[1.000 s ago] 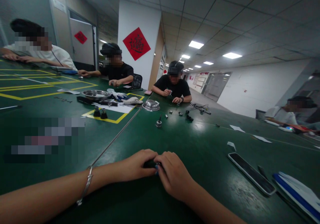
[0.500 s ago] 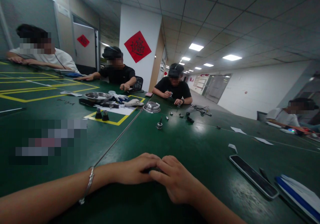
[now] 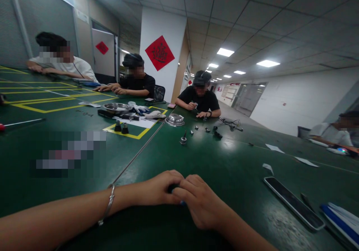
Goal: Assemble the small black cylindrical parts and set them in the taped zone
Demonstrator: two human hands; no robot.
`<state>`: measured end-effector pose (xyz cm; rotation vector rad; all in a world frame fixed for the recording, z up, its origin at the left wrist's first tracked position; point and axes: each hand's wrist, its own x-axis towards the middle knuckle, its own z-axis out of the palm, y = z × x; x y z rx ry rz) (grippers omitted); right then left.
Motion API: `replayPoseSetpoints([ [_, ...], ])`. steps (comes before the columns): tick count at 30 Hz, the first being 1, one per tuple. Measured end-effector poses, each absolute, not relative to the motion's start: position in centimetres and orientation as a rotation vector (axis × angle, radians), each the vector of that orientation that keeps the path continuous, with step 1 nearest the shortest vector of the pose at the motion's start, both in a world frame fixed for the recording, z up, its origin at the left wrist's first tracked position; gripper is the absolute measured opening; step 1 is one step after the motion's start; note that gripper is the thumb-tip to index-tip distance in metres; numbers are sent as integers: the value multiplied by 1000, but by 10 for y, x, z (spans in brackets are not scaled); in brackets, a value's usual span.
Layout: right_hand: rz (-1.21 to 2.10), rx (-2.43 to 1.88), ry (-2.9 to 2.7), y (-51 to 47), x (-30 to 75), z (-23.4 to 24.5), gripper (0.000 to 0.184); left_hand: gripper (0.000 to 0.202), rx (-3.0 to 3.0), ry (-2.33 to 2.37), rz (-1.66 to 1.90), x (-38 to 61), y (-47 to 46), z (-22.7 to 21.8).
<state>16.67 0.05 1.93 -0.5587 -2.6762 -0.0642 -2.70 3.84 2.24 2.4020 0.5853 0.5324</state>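
My left hand and my right hand meet at the near edge of the green table. Both have their fingers curled around a small dark object held between them, mostly hidden, with a bit of blue showing beneath. A metal bracelet circles my left wrist. Both forearms rest low over the table.
A phone lies to the right, with a blue-edged booklet beyond it. Small metal parts, a steel bowl, another bowl and paper scraps lie farther out. Several people sit working around the table.
The view has shifted slightly to the left and up. My right fingers have moved a little over the dark object; both hands stay together in the same spot.
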Motion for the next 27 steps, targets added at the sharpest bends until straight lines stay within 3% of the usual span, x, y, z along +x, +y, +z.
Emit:
replayPoseSetpoints([
  [7, -53, -730, -2622, -2, 165, 23, 27, 30, 2357, 711, 588, -26, 36, 21],
  [13, 73, -754, -2355, -4, 164, 19, 31, 59, 2163, 646, 659, -26, 30, 23],
  [17, -50, -769, -2297, -4, 163, 18, 26, 67, 2182, 692, 661, -26, 32, 18],
  [21, -114, -822, -2352, -2, 163, 15, 19, 70, 2202, 657, 686, -25, 35, 13],
  [27, 107, -803, -2361, 2, 163, 12, 15, 65, 2250, 656, 701, -25, 34, 13],
])
